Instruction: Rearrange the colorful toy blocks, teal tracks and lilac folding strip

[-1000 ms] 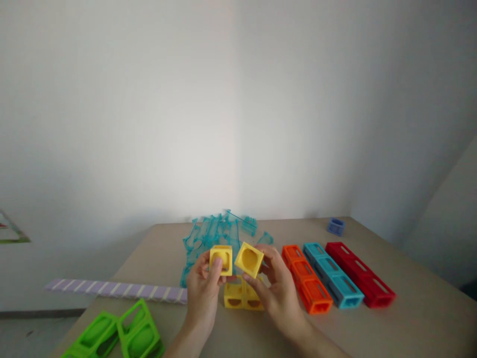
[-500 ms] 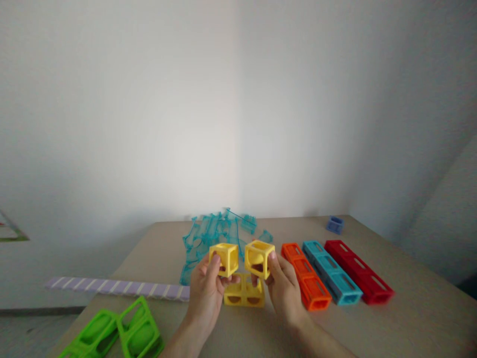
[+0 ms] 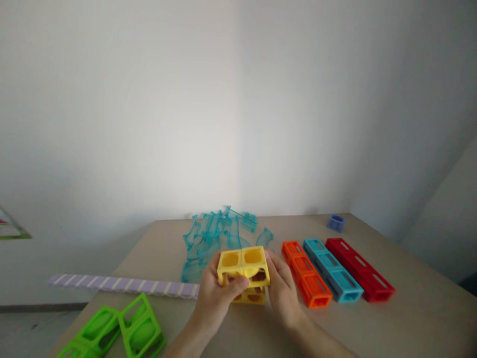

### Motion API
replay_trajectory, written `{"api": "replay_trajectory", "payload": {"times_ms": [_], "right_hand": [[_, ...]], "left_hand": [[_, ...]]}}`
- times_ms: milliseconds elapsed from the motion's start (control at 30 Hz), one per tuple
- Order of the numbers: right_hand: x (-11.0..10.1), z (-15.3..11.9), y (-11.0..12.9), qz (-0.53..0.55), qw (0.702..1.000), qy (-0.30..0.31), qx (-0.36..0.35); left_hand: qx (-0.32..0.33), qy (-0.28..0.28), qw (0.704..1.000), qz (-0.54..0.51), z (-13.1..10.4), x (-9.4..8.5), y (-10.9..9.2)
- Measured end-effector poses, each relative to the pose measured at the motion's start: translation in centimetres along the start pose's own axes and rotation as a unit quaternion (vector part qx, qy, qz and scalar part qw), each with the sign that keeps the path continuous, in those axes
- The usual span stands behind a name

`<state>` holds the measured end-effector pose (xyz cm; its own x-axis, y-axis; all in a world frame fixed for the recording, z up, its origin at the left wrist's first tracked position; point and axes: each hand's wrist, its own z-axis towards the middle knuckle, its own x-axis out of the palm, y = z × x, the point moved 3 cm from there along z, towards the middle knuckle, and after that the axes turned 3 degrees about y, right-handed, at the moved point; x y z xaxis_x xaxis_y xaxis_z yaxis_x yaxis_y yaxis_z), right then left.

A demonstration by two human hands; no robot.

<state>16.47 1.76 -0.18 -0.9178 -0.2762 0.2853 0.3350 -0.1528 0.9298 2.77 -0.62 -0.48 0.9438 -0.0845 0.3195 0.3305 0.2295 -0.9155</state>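
Two yellow open-frame cube blocks sit side by side as one piece between my hands, raised above the table. My left hand grips the left end, its thumb lying along the near lower edge. On the right end my right hand is closed, its thumb near the top corner. Behind and below the held pair, another yellow cube pair rests on the table, largely hidden by the blocks and my fingers.
To the right lie orange, blue and red block rows. A purple block stands at the far right corner. Translucent teal track pieces spread at the back. On the left are a purple striped strip and green blocks.
The two yellow cubes, held apart half a second ago, have come together into one pair. The pair is turned, with two round-holed faces upward.
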Motion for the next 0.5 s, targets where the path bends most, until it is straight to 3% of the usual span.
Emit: {"api": "replay_trajectory", "payload": {"times_ms": [100,200,300,500], "right_hand": [[-0.38,-0.26,0.21,-0.022,0.998,-0.003,-0.052],[-0.19,-0.58,0.33,-0.041,0.994,0.054,-0.09],[0.17,-0.68,0.29,-0.051,0.992,0.082,-0.077],[0.35,-0.46,0.48,-0.055,0.993,0.083,-0.061]], "left_hand": [[0.011,-0.023,1.0,0.018,-0.07,-0.08,-0.3],[0.033,-0.037,0.999,0.022,-0.11,-0.3,-0.56],[0.038,-0.04,0.998,0.022,-0.11,-0.42,-0.76],[0.032,-0.062,0.997,0.02,0.0,-0.35,-1.05]]}}
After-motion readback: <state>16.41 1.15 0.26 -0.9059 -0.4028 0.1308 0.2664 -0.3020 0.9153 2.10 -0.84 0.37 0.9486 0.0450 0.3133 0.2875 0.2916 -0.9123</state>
